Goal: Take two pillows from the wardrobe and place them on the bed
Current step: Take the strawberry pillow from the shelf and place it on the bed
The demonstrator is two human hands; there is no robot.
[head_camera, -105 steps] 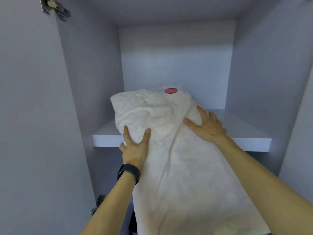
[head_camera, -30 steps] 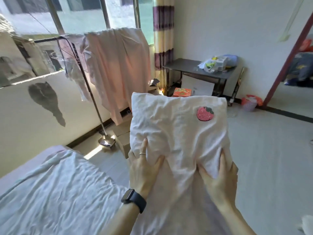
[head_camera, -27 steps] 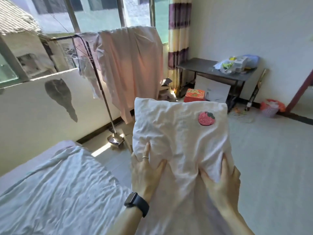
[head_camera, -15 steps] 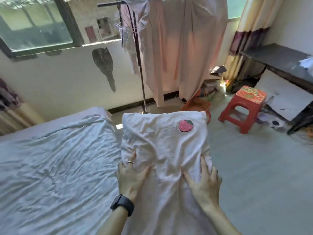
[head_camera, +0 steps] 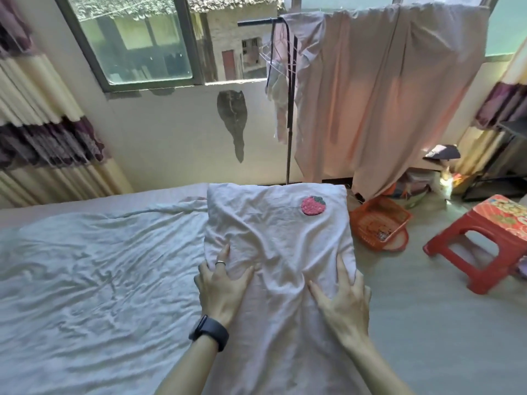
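A red plastic stool [head_camera: 502,220] stands near an orange basket [head_camera: 376,220]. Pink cloth [head_camera: 385,89] hangs on a drying rack [head_camera: 289,124] before the window [head_camera: 134,41].

Both hands hold a white pillow [head_camera: 273,238] with a strawberry patch [head_camera: 313,205] at the right edge of the bed [head_camera: 85,266]. The left hand [head_camera: 222,286] grips its left side and the right hand [head_camera: 342,297] its right side. A crumpled pale sheet [head_camera: 99,295] covers the bed; beyond that edge, a red stool [head_camera: 502,216] and an orange basket [head_camera: 376,220] stand on the floor.
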